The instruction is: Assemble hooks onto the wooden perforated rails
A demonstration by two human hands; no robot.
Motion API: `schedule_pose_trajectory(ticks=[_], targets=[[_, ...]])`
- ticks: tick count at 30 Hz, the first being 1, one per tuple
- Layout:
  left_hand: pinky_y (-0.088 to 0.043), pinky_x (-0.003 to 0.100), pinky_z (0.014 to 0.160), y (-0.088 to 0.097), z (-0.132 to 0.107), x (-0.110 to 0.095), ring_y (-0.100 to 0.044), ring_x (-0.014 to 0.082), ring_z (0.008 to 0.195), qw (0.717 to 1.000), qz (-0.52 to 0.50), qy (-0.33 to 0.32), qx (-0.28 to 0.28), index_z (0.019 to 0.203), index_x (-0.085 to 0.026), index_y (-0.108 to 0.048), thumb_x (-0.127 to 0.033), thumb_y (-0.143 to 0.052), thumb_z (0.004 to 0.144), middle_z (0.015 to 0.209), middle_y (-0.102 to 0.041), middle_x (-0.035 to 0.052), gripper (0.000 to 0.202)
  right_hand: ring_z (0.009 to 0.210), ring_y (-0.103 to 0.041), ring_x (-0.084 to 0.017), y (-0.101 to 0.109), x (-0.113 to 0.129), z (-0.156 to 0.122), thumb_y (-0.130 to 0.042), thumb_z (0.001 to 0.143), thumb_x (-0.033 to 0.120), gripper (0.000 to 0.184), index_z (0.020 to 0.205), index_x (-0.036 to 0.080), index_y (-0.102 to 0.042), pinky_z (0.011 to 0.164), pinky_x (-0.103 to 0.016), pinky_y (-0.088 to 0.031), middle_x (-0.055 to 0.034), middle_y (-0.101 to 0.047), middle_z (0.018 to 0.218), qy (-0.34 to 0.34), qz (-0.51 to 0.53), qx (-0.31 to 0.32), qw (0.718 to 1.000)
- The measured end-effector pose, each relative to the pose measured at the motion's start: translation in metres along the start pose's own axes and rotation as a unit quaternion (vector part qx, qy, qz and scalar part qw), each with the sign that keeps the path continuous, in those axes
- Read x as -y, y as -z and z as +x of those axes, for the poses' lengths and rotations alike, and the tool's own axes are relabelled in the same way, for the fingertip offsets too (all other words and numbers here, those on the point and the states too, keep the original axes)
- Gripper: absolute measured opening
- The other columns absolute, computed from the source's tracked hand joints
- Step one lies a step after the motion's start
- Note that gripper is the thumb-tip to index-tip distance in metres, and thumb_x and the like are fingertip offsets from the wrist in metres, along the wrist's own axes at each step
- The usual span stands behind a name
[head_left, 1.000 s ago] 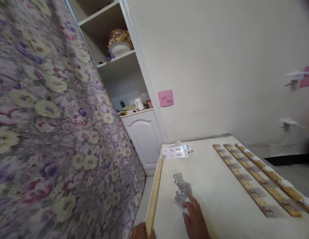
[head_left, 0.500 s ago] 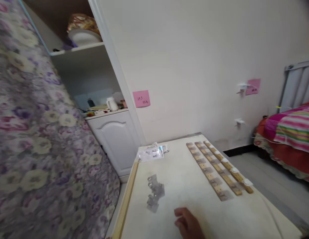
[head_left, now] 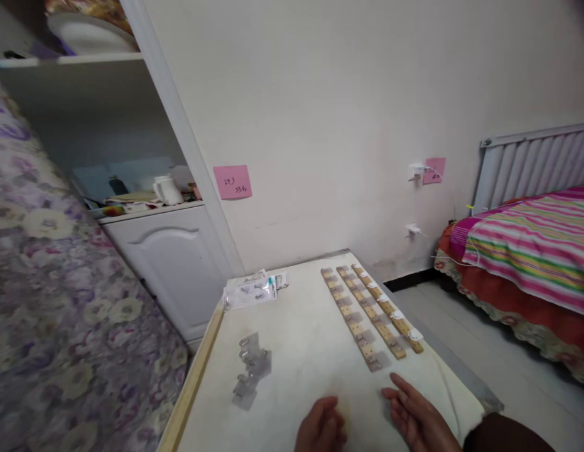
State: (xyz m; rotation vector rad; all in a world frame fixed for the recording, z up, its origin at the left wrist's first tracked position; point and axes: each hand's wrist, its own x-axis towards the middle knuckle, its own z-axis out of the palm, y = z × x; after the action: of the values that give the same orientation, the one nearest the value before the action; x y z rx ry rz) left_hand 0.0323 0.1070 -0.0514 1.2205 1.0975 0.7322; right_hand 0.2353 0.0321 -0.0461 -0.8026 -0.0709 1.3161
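Left hand [head_left: 321, 425] curled, grip cannot be told; right hand [head_left: 421, 417] loosely opened; 3 wooden strips [head_left: 373, 314] laid at its 11 o'clock.

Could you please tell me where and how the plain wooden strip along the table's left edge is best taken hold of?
Pinch the plain wooden strip across its narrow width, partway along its visible length, probably approaching from above and the right, where the left hand is. It is long, slim and straight, lying along the left edge of the table; its near end runs out of frame.
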Motion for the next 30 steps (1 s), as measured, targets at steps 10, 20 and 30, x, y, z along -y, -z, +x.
schedule_pose_trajectory(ticks=[10,20,30], targets=[[-0.032,0.024,0.044,-0.076,0.059,-0.032,-0.05,0.0115,0.043,0.994,-0.035,0.08,0.065,0.119,-0.003,-0.045,-0.03,-0.05,0.059,0.057,-0.06,-0.0002,0.067,0.064,-0.066,-0.01,-0.007,0.0,0.018,-0.085,0.057,0.018,0.056,0.107,0.015,-0.06,0.062,-0.02,-0.051,-0.0075,-0.074,0.08,-0.054,0.05,0.074,0.994],[-0.027,0.023,0.04,-0.077,0.066,-0.031,-0.047,0.0082,0.037,0.993,-0.069,0.069,0.059,0.084,-0.014,-0.059,-0.028,-0.054,0.058,0.058,-0.057,-0.0035,0.029,0.056,-0.062,-0.012,0.006,-0.019,0.039,-0.085,0.055,0.029,0.051,0.102,0.021,-0.066,0.055,-0.024,-0.047,-0.0053,-0.072,0.078,-0.018,0.019,0.046,0.999],[-0.043,0.026,0.058,-0.076,0.069,-0.03,-0.061,0.0142,0.059,0.988,-0.14,0.045,0.053,0.074,-0.017,-0.054,-0.034,-0.059,0.063,0.064,-0.062,0.0001,0.02,0.07,-0.067,-0.014,-0.013,-0.015,0.041,-0.088,0.051,0.027,0.059,0.103,0.016,-0.063,0.07,-0.027,-0.052,-0.0066,-0.073,0.085,-0.047,0.024,0.054,0.997]])
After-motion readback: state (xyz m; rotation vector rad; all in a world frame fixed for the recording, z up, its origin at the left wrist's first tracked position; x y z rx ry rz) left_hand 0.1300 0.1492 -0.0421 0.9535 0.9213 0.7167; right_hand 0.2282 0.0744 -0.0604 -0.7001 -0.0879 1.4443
